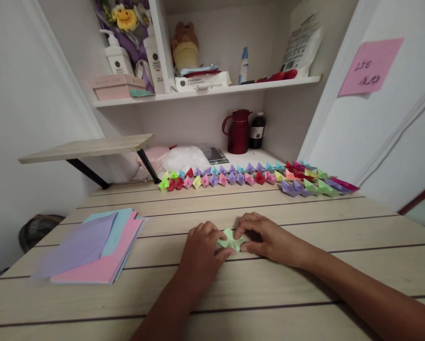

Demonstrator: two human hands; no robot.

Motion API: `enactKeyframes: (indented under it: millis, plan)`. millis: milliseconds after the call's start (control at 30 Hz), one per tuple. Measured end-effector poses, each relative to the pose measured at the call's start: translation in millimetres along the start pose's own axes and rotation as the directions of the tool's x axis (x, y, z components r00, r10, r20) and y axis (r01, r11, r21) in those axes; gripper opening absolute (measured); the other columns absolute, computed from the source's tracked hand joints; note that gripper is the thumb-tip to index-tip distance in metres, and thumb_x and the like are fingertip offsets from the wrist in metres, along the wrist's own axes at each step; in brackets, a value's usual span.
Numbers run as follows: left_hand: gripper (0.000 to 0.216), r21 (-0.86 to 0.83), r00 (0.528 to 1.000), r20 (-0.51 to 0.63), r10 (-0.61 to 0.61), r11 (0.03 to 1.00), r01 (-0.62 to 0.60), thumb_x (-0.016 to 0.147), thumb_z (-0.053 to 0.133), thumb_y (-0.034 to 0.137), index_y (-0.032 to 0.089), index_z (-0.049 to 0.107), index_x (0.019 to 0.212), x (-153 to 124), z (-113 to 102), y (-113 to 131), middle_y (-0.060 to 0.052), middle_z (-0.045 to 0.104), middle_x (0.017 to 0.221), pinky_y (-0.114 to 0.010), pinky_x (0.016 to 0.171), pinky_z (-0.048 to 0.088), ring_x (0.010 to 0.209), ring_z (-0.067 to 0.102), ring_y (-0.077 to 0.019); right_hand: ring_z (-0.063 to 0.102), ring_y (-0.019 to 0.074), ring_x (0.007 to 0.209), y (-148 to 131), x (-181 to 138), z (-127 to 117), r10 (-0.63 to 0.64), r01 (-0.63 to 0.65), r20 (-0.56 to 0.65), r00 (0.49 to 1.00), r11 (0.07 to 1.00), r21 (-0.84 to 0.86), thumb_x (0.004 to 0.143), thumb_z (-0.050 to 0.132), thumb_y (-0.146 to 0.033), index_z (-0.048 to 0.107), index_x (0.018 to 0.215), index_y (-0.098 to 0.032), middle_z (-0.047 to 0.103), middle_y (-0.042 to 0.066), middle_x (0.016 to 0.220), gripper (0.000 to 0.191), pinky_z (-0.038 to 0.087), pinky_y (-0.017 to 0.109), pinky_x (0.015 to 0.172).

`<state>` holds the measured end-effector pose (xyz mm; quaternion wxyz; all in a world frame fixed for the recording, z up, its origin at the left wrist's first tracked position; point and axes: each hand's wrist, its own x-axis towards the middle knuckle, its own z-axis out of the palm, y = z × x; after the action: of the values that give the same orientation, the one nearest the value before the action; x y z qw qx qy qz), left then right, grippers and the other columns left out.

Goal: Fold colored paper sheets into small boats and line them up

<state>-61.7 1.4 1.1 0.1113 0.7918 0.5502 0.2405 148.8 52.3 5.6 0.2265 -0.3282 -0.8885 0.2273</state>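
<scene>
A small light green piece of folded paper point(230, 241) lies on the wooden table in front of me, its flaps spread like a star. My left hand point(205, 246) grips its left side, thumb at the near edge and fingers curled at the far edge. On the opposite side, my right hand point(260, 237) pinches the right flaps between thumb and forefinger. Parts of the paper's edges are hidden under the fingertips. Beyond both hands, rows of colourful folded paper boats point(222, 179) stand along the back of the table.
A stack of coloured paper sheets point(87, 272) lies at the left, a purple sheet on top. Behind it stands a small raised wooden shelf point(86, 147) on black legs. A red jug point(238, 132) and a dark bottle point(257, 131) stand at the back under the white shelf point(240, 88).
</scene>
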Motion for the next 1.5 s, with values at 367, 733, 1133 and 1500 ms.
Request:
enactKeyframes:
  millis: [367,733,1133,1500]
  plan:
    - [0.014,-0.19,0.997,0.015,-0.075,0.979,0.076,0.075,0.071,0.032,0.027,0.073,0.088,3.6,-3.6,-4.2,0.0,0.062,0.091,-0.032,0.086,0.042,0.092,0.059,-0.0182,0.057,0.0195,0.089,-1.9,0.4,0.5,-0.006,0.006,-0.009,1.0,0.999,0.043,0.084,0.064,-0.028,0.068,0.092,-0.023,0.065,0.005,0.092,0.01,0.044,0.033,0.082]
    - [0.014,-0.133,0.998,0.014,-0.057,0.989,0.058,0.078,0.066,0.025,0.03,0.074,0.089,3.3,-3.9,-5.3,0.0,0.064,0.092,-0.036,0.09,0.039,0.092,0.059,-0.0178,0.056,0.0207,0.087,-2.9,2.9,10.3,0.009,-0.018,-0.093,0.996,0.994,-0.104,0.087,0.057,-0.021,0.063,0.085,-0.022,0.066,0.004,0.088,0.007,0.043,0.034,0.079]
    - [0.013,-0.11,0.964,-0.184,-0.194,0.978,0.176,0.077,0.067,0.019,0.022,0.068,0.064,11.3,13.6,-0.1,-0.002,0.06,0.105,-0.04,0.091,0.038,0.099,0.056,-0.0194,0.054,0.0221,0.09,1.6,11.0,20.8,0.093,-0.117,-0.192,0.977,0.986,-0.117,0.086,0.055,-0.02,0.061,0.083,-0.021,0.062,0.005,0.091,0.007,0.042,0.036,0.079]
    - [0.009,0.015,0.953,-0.221,-0.207,0.976,0.216,0.075,0.062,0.013,0.021,0.061,0.069,1.9,17.0,15.0,-0.004,0.055,0.125,-0.044,0.099,0.033,0.118,0.047,-0.0243,0.054,0.0211,0.083,-5.7,12.8,18.7,0.156,-0.181,-0.128,0.979,0.96,-0.216,0.091,0.05,-0.026,0.062,0.076,-0.02,0.06,0.004,0.081,0.02,0.039,0.033,0.074]
